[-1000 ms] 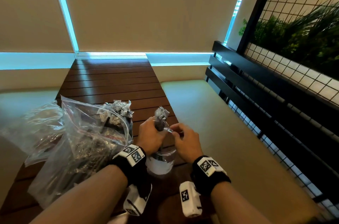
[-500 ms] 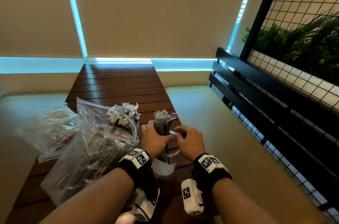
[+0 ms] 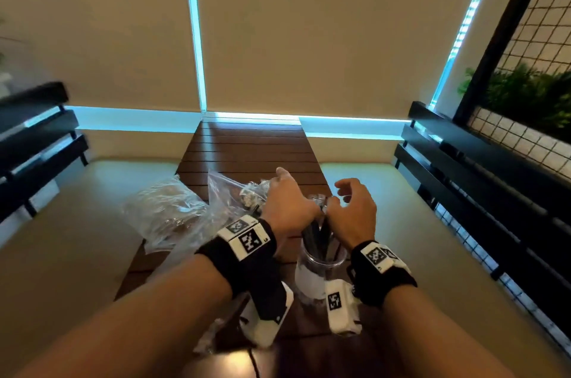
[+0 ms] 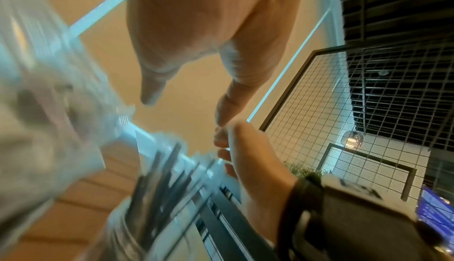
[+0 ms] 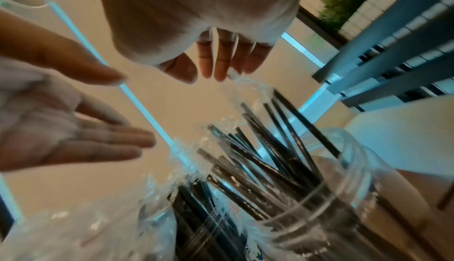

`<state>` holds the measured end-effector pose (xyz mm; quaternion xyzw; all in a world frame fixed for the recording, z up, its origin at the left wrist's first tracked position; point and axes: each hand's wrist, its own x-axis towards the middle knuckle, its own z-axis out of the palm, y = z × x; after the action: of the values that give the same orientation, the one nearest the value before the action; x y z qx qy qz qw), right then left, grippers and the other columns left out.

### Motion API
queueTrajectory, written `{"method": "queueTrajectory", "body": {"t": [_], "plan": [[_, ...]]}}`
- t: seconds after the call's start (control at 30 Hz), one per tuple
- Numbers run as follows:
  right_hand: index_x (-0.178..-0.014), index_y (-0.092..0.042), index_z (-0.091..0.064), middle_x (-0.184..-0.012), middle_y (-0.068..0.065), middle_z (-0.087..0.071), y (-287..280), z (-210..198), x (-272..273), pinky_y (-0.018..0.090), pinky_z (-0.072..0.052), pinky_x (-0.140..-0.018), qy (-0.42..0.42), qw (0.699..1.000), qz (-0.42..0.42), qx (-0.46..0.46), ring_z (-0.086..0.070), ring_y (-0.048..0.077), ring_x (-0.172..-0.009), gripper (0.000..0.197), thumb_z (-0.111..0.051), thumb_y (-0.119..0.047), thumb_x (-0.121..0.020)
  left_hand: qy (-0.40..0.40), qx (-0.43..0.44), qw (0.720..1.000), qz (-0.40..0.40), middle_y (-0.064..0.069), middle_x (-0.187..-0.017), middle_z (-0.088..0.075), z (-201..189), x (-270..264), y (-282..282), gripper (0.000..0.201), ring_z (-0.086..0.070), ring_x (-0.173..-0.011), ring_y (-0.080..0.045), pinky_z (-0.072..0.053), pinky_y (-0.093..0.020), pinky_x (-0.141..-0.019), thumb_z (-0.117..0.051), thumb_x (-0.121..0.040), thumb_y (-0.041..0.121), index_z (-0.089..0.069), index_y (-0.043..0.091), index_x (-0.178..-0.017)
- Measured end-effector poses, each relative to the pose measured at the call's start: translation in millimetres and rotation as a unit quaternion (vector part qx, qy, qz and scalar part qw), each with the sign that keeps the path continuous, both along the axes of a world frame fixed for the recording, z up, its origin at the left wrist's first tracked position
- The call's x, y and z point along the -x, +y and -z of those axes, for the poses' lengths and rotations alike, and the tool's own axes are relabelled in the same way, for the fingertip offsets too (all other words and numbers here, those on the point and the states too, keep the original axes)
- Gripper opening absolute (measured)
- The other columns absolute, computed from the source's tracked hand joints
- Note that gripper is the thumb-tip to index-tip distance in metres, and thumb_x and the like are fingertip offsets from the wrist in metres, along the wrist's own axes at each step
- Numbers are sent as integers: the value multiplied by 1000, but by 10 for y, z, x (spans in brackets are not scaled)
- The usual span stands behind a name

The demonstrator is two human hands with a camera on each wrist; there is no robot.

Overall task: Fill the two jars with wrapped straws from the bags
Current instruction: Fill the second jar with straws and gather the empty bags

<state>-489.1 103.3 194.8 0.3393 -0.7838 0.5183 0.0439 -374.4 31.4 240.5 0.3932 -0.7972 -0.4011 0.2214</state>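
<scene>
Both hands have let go of the bundle they were clutching a moment ago, and the wrapped straws (image 5: 267, 160) now stand loose in the clear jar (image 3: 319, 272) on the near end of the slatted bench (image 3: 250, 145). To finish this step well, I'd say the person should nudge the fanned tops together so none tips over the rim, then go back to the bag (image 3: 228, 207) lying just left of the jar for another handful. His left hand (image 3: 289, 207) hovers above the straws with fingers spread and flat, holding nothing. His right hand (image 3: 352, 213) is released too, fingers loosely curved, its tips close to one crinkled wrapper end; whether they touch it I cannot tell. A second bag (image 3: 163, 207) lies farther left.
</scene>
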Motion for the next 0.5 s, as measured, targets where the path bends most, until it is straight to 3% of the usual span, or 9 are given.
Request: {"method": "queueTrajectory", "body": {"t": [0.07,0.13,0.2,0.3,0.4,0.5], "plan": [[-93,-33,-56,-97,-8,-60,-55,-93,-116,36,-44,-87,71,997,2,-9,-53,15,-98,22,-66,-19,-81,2,65,998,-3,-14,-142,-45,-150,-195,-121,84,-51,-123,-25,-49,-37,-100,-71,-70,14,-36,8,-147],[-90,-31,-58,-93,-9,-62,-158,-212,-285,32,-48,-82,112,991,-67,28,-56,12,-90,19,-65,-15,-83,-2,121,992,-35,-8,-134,-47,-245,-419,-277,59,-55,-113,-22,-50,-37,-96,-68,-73,19,-53,17,-131],[-88,-20,-66,-86,-5,-68,-317,-317,-466,30,-51,-73,147,972,-180,31,-61,13,-80,16,-64,-5,-82,-35,153,981,-114,-6,-131,-42,-251,-619,-474,54,-51,-116,-25,-47,-44,-98,-70,-74,32,-51,23,-124],[-94,-12,-73,-92,3,-73,-601,-414,-696,34,-52,-79,171,929,-311,-105,-66,18,-85,19,-63,0,-82,-99,74,973,-193,-15,-137,-35,-134,-855,-720,84,-46,-124,-37,-44,-50,-102,-77,-67,53,-39,18,-134],[-111,-14,-71,-112,6,-69,-881,-335,-803,31,-48,-91,196,878,-325,-290,-62,22,-105,28,-59,-3,-89,-165,-24,973,-157,-22,-145,-30,25,-1035,-813,101,-43,-130,-39,-43,-42,-106,-78,-69,43,-23,8,-147],[-126,-16,-64,-124,10,-66,-1052,-227,-908,35,-48,-95,247,829,-338,-371,-60,27,-116,35,-57,-12,-92,-187,-20,977,-106,-18,-136,-50,93,-1102,-819,80,-55,-118,-34,-54,-41,-94,-65,-75,26,-30,6,-144]]}}
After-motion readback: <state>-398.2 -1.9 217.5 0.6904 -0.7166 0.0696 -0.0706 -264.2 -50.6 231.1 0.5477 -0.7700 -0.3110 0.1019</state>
